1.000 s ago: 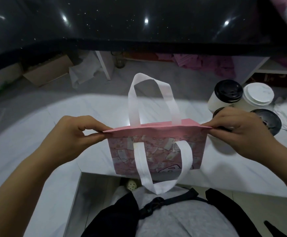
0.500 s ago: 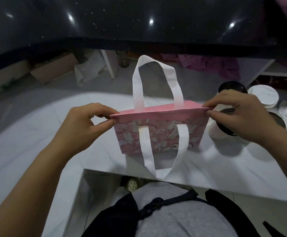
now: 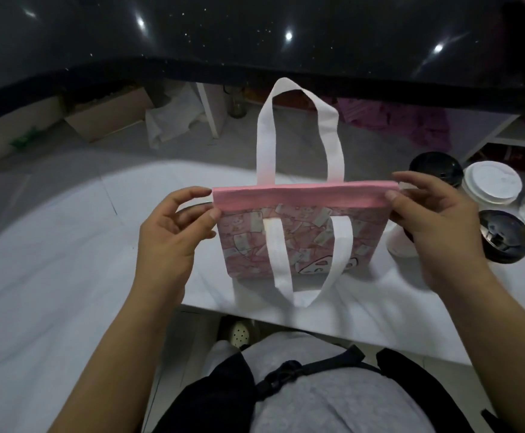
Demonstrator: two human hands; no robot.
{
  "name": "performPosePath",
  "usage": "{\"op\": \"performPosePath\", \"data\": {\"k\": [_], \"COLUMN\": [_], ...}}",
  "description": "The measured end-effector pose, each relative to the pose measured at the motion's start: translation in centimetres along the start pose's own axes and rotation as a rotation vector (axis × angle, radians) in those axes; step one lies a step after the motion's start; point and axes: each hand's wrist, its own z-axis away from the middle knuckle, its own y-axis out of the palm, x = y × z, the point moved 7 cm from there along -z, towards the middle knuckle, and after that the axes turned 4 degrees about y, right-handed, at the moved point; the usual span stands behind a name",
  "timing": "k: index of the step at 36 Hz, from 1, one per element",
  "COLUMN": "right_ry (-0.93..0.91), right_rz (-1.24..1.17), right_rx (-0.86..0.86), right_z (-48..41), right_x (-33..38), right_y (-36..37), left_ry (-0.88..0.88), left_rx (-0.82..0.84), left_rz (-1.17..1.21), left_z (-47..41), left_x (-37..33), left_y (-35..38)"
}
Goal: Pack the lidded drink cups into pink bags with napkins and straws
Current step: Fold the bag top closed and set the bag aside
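Evidently to pull its mouth open for packing, both hands pinch the pink bag [image 3: 301, 242] between them, left hand [image 3: 173, 232] and right hand [image 3: 433, 223] at opposite top corners, lidded cups [image 3: 491, 182] waiting just beyond the right hand on the table [image 3: 67, 245].

A pink bag [image 3: 301, 239] of soft, matt non-woven cloth carries a printed pattern and plain white fabric strap handles [image 3: 298, 132]. The white bench [image 3: 67, 260] under it looks smooth with a faint marble-like veining. Beside it, glossy black plastic lids [image 3: 505, 235] catch the light, a white lid [image 3: 491, 182] looks matt, and the dark slab [image 3: 255, 35] behind is polished, speckled and reflective.
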Motion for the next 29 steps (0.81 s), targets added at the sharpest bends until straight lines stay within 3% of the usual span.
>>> {"op": "performPosePath", "data": {"k": [7,16,23,29], "right_ry": [-0.050,0.028,0.071,0.028], "right_rz": [-0.056,-0.295,-0.385,-0.312], "right_rx": [0.117,0.248,0.271,0.251], "right_z": [0.2,0.2,-0.3,-0.2], "right_x": [-0.1,0.8,0.6,-0.1], "right_y": [0.7,1.2,0.6,0.3], "left_ry": [0.060,0.118,0.128,0.106], "left_rx": [-0.011,0.028,0.065,0.143], "left_rz": [0.042,0.068,0.105,0.025], "left_z": [0.0,0.1,0.0,-0.1], "left_x": [-0.9,-1.6,-1.1,-0.4], "left_y": [0.7,0.5,0.9,1.7]}}
